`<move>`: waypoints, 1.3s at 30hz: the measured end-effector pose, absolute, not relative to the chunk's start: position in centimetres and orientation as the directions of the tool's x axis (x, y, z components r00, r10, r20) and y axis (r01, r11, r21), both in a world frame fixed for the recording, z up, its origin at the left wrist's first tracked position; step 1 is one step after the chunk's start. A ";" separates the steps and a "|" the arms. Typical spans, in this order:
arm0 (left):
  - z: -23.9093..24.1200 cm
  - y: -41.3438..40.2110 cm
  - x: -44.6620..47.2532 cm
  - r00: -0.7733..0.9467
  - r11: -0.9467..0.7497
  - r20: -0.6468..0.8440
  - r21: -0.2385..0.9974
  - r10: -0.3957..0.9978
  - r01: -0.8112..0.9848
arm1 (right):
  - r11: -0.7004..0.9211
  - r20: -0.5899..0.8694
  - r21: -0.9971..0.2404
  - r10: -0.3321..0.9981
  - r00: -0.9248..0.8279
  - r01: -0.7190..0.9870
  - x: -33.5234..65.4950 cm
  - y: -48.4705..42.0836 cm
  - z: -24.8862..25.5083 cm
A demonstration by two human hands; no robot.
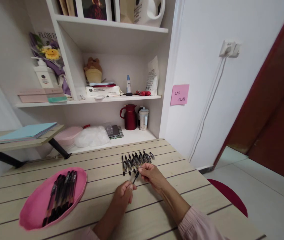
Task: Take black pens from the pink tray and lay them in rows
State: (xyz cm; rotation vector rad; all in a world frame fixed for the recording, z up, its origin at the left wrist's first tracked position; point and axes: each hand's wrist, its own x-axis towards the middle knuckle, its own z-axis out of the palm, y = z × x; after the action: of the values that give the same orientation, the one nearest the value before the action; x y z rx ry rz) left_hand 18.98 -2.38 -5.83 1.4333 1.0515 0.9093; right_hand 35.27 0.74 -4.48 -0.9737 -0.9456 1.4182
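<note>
Both my hands meet over the wooden table (pixel 207 200) and hold one black pen (pixel 136 176) between them. My left hand (pixel 123 194) is closed in a pinch on the pen's near end. My right hand (pixel 150 174) pinches its far end. Just beyond my right hand a row of several black pens (pixel 137 160) lies side by side on the table. A pink oval tray (pixel 37 206) at the front left holds several more black pens (pixel 62 196).
White shelves (pixel 112 100) stand behind the table with a dark red jug (pixel 130 116), a cup, bottles, bags and books. A small side table (pixel 19 140) with blue folders is at the left. A dark red door (pixel 277 110) stands at the right.
</note>
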 end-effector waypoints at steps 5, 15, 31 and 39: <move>-6.8 -1.6 19.0 0.331 -0.026 -0.017 0.992 0.943 0.126 | -0.046 -0.005 -0.927 0.994 -0.112 -0.372 35.6 0.5 -4.0; -7.1 -1.5 19.1 0.328 -0.026 -0.005 0.996 0.945 0.090 | -0.056 -0.013 -0.924 0.993 -0.116 -0.378 35.4 0.8 -4.5; -7.0 -1.5 19.0 0.331 -0.001 -0.031 0.995 0.943 0.095 | -0.063 -0.030 -0.938 0.994 -0.103 -0.342 35.6 1.0 -4.8; -7.2 -1.4 19.1 0.330 -0.004 -0.031 0.995 0.943 0.103 | -0.071 -0.055 -0.947 0.997 -0.060 -0.312 35.6 1.2 -5.0</move>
State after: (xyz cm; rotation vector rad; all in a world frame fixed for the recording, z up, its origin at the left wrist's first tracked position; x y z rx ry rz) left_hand 19.07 -1.39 -7.22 1.4141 1.0329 0.8959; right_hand 35.61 1.24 -4.98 -0.9892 -0.9744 1.4270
